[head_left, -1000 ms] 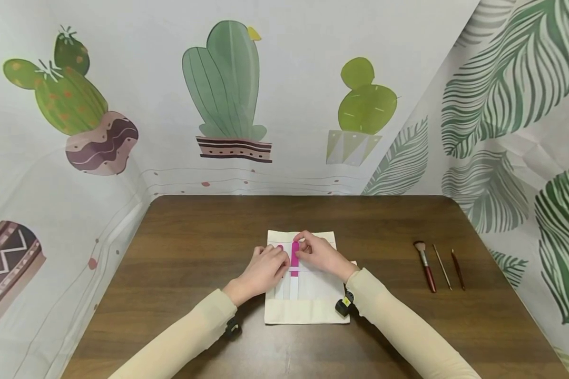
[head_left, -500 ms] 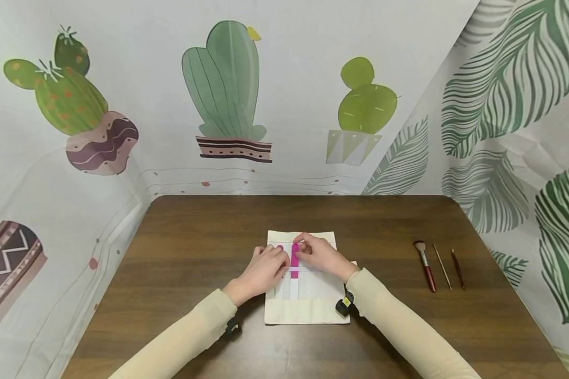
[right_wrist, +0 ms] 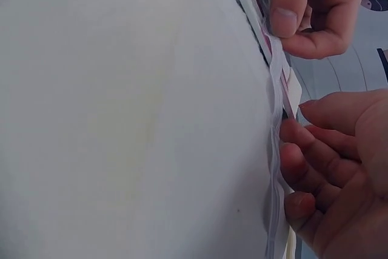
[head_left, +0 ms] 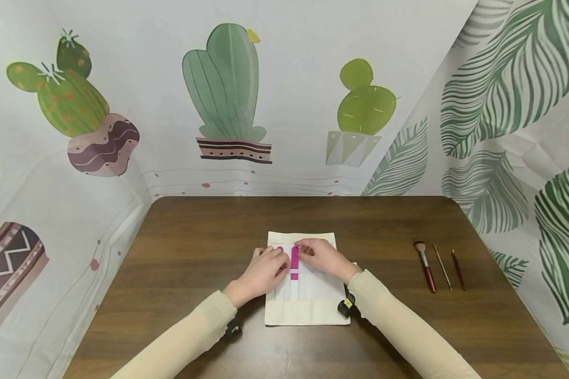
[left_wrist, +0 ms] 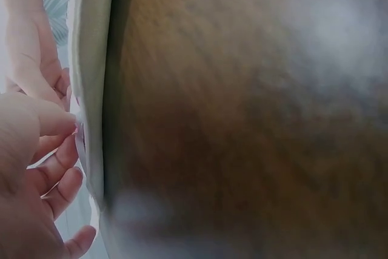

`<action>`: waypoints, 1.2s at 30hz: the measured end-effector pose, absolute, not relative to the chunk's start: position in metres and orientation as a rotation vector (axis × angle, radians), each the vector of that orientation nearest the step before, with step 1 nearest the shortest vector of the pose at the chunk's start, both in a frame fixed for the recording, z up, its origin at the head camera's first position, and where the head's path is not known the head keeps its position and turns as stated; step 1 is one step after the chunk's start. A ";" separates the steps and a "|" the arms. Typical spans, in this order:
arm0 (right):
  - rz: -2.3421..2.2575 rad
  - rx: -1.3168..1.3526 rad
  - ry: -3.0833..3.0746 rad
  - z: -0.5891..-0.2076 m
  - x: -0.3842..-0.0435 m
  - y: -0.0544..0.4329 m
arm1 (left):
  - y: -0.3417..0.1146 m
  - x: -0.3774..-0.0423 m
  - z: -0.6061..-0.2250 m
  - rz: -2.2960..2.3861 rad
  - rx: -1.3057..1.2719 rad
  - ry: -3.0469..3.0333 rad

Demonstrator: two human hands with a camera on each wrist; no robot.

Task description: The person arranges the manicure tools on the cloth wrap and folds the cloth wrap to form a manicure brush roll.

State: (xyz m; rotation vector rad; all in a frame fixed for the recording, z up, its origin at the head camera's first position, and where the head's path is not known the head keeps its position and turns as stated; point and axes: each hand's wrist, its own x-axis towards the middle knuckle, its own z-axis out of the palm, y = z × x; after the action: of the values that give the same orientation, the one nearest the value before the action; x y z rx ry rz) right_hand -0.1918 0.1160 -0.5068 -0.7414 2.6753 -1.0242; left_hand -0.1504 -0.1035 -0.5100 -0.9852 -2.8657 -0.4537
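Observation:
A cream fabric roll-up case (head_left: 308,312) lies unfolded on the table, with a white elastic band (right_wrist: 276,89) running across it. Under the band passes a flat pink strip (head_left: 295,258) with a rounded top and a white lower part. My right hand (head_left: 320,255) pinches the strip near its top end between thumb and fingers. To the left, my left hand (head_left: 264,268) pinches the elastic band beside the strip, thumb and forefinger showing in the right wrist view. A second pink strip (head_left: 280,248) peeks out behind the left hand, mostly hidden by it.
On the right of the brown wooden table (head_left: 189,226) lie a makeup brush (head_left: 427,266) with a red handle and two thin sticks, one pale (head_left: 442,267) and one dark (head_left: 458,269). A wall hanging with printed cacti (head_left: 227,84) stands behind the table.
The pink strip has slid slightly down through the band, toward the near side of the case. My right hand has moved down with it; the left hand stays in place.

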 end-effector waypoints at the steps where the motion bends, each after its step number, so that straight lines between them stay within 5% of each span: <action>1: -1.025 -0.744 2.678 -0.507 -0.191 0.117 | -0.103 -0.150 -0.510 -0.457 -0.982 -2.868; 36: -1.148 -0.573 2.857 -0.495 -0.158 0.231 | -0.081 -0.149 -0.508 -0.434 -0.998 -2.907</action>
State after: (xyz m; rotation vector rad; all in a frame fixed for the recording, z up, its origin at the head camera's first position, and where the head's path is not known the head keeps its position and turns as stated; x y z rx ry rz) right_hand -0.1583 0.2315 -0.4953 -0.5726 2.8572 -1.1483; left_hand -0.1493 -0.0807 -0.5079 -0.9979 -2.9070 -0.4336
